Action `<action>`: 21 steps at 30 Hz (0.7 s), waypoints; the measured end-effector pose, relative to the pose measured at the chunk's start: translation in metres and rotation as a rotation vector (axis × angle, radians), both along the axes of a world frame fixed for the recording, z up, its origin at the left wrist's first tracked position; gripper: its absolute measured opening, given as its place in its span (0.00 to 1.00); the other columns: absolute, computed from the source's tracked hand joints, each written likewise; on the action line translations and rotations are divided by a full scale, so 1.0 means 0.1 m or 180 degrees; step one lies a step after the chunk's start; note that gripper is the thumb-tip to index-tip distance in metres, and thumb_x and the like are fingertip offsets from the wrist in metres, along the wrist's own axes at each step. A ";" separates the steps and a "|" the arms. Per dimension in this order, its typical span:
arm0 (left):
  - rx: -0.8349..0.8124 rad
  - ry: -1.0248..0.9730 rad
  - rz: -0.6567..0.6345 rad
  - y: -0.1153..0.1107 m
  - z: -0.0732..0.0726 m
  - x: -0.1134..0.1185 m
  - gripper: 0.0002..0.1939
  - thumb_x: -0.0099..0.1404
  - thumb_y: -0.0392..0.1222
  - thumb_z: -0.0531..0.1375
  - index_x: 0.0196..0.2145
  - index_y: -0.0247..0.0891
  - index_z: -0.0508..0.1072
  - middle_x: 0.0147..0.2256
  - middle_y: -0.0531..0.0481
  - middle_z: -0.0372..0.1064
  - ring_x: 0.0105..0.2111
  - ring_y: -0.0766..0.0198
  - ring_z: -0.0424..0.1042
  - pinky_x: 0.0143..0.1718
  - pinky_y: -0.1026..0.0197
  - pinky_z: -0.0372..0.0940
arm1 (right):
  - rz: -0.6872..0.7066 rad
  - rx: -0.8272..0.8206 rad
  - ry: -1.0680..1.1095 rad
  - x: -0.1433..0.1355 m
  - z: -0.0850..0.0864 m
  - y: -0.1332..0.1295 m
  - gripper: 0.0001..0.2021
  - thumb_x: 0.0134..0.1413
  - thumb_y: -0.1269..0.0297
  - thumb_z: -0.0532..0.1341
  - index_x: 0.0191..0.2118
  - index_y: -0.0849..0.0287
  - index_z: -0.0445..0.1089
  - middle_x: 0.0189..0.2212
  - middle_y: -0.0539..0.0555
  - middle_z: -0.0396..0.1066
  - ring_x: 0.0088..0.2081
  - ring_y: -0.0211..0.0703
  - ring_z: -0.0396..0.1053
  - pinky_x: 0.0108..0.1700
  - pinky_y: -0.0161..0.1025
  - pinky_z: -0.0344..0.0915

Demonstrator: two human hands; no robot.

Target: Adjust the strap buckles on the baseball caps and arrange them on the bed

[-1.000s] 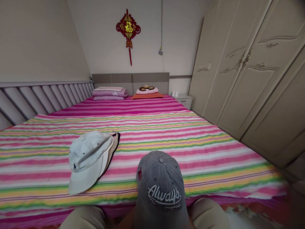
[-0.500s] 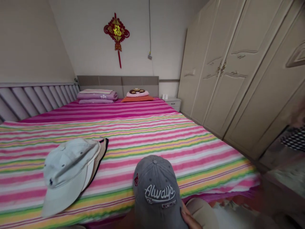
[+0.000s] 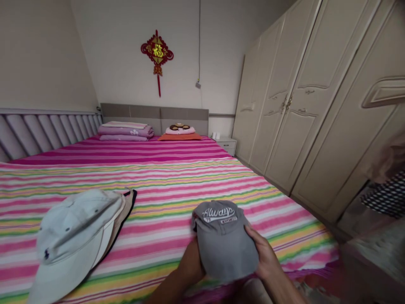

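A grey baseball cap [image 3: 226, 240] with white "Always" lettering is held between my two hands above the near edge of the bed, its brim toward me. My right hand [image 3: 262, 253] grips the cap's right side, the thumb lying on top by the brim. My left hand [image 3: 193, 259] is at the cap's left side, its fingers hidden beneath or behind the cap. To the left, a pale cap [image 3: 71, 236] with a small dark logo lies stacked with other caps; a beige one with a dark edge [image 3: 128, 211] shows behind it.
The bed has a striped sheet [image 3: 161, 185]. Folded purple bedding [image 3: 125, 131] and an orange-and-pink pile [image 3: 180, 134] sit by the headboard [image 3: 183, 116]. A nightstand [image 3: 227, 145] and tall wardrobe [image 3: 284, 139] stand right. Checked cloth [image 3: 386, 194] hangs at the far right.
The grey cap has moved up and away from me, and its front has tilted so the brim shows. Both forearms have come into view.
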State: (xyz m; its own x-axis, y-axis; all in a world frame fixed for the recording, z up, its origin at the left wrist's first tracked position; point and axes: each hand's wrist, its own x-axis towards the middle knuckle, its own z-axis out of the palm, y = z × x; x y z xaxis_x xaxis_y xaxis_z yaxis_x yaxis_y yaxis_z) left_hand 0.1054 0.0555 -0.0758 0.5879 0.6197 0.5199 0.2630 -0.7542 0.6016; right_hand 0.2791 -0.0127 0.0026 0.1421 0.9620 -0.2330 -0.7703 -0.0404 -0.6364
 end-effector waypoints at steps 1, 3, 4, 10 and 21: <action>0.0162 0.0142 -0.0035 0.04 -0.04 -0.02 0.15 0.57 0.39 0.55 0.43 0.38 0.69 0.42 0.45 0.70 0.41 0.57 0.68 0.42 0.56 0.65 | -0.0065 0.0052 -0.0088 0.08 0.05 0.11 0.11 0.38 0.70 0.63 0.33 0.56 0.73 0.31 0.52 0.76 0.38 0.49 0.72 0.46 0.46 0.64; 0.0563 0.0457 0.0012 0.11 -0.16 -0.07 0.20 0.58 0.39 0.53 0.49 0.38 0.64 0.46 0.43 0.67 0.45 0.56 0.66 0.45 0.54 0.64 | -0.0235 0.0138 -0.0298 0.25 0.17 0.35 0.11 0.41 0.71 0.60 0.35 0.56 0.72 0.29 0.50 0.76 0.33 0.45 0.73 0.42 0.43 0.66; 0.0745 0.0576 0.0080 0.14 -0.23 -0.09 0.22 0.59 0.40 0.53 0.52 0.38 0.61 0.48 0.42 0.66 0.47 0.56 0.65 0.47 0.53 0.63 | -0.0346 0.0178 -0.0388 0.33 0.23 0.47 0.11 0.43 0.72 0.59 0.36 0.56 0.72 0.27 0.49 0.76 0.30 0.42 0.73 0.40 0.41 0.67; 0.1043 0.0716 0.0138 0.21 -0.49 -0.15 0.26 0.60 0.42 0.52 0.57 0.43 0.53 0.51 0.47 0.64 0.50 0.59 0.63 0.50 0.55 0.61 | -0.0686 0.0399 -0.0555 0.90 0.41 1.05 0.12 0.49 0.71 0.55 0.39 0.55 0.70 0.25 0.46 0.75 0.27 0.37 0.72 0.37 0.34 0.67; 0.1137 0.0900 0.0190 0.18 -0.50 -0.15 0.27 0.61 0.41 0.51 0.57 0.44 0.52 0.52 0.48 0.63 0.51 0.59 0.63 0.51 0.54 0.61 | -0.0490 -0.0243 -0.1174 1.45 -0.59 0.61 0.04 0.40 0.74 0.61 0.26 0.59 0.70 0.22 0.52 0.75 0.24 0.42 0.72 0.32 0.36 0.69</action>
State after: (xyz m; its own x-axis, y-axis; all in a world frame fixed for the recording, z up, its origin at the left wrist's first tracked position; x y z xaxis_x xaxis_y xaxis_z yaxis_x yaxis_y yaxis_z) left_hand 0.0907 0.0737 -0.1253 0.7060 0.4681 0.5315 0.4288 -0.8798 0.2051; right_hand 0.4238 0.0481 -0.0564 0.3705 0.9049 -0.2094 -0.4917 -0.0001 -0.8708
